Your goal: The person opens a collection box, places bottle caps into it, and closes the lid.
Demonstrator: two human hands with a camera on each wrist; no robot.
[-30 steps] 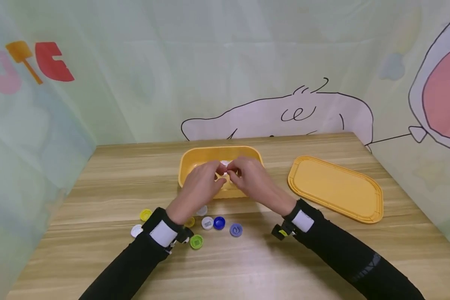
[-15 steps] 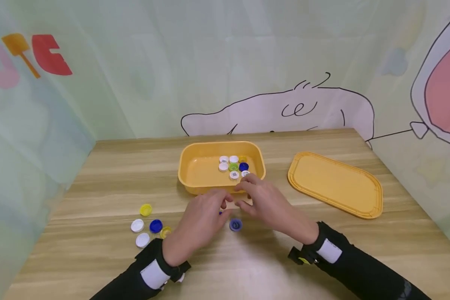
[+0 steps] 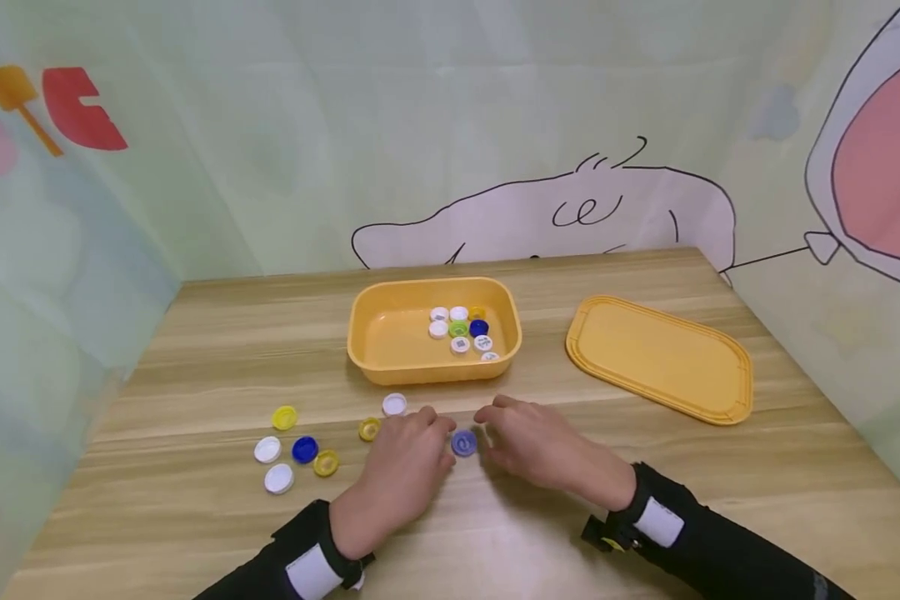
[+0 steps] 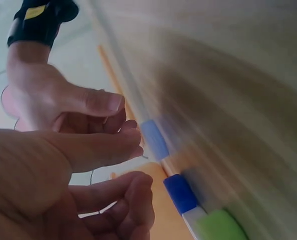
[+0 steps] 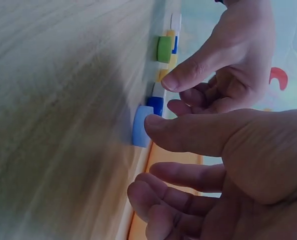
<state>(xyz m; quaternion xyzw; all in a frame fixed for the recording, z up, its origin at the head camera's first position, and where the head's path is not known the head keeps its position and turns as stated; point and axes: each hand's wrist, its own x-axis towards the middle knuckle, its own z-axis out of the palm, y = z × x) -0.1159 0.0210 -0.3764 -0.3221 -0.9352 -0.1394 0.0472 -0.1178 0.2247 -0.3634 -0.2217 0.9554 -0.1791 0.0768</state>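
Observation:
Both hands hover low over the table in the head view, one on each side of a light blue bottle cap (image 3: 463, 442). My left hand (image 3: 408, 458), fingers bent loosely, holds nothing. Opposite it, my right hand (image 3: 536, 442) has its thumb and fingers apart around bare air. The right wrist view puts the right thumb near the light blue cap (image 5: 141, 127); whether they touch I cannot tell. A dark blue cap (image 4: 180, 194) and a green cap (image 4: 221, 225) appear in the left wrist view, hidden under the left hand from above.
Behind the hands stands a yellow plastic box (image 3: 390, 375), with several white, yellow, green and blue caps at its right side. Its yellow lid (image 3: 660, 358) lies to the right. Several loose caps, including a yellow one (image 3: 285, 417) and a white one (image 3: 279, 479), lie left.
From above the box, where their fingertips met over a small item, both hands have drawn back towards me and parted around the light blue cap. The box's caps are now uncovered.

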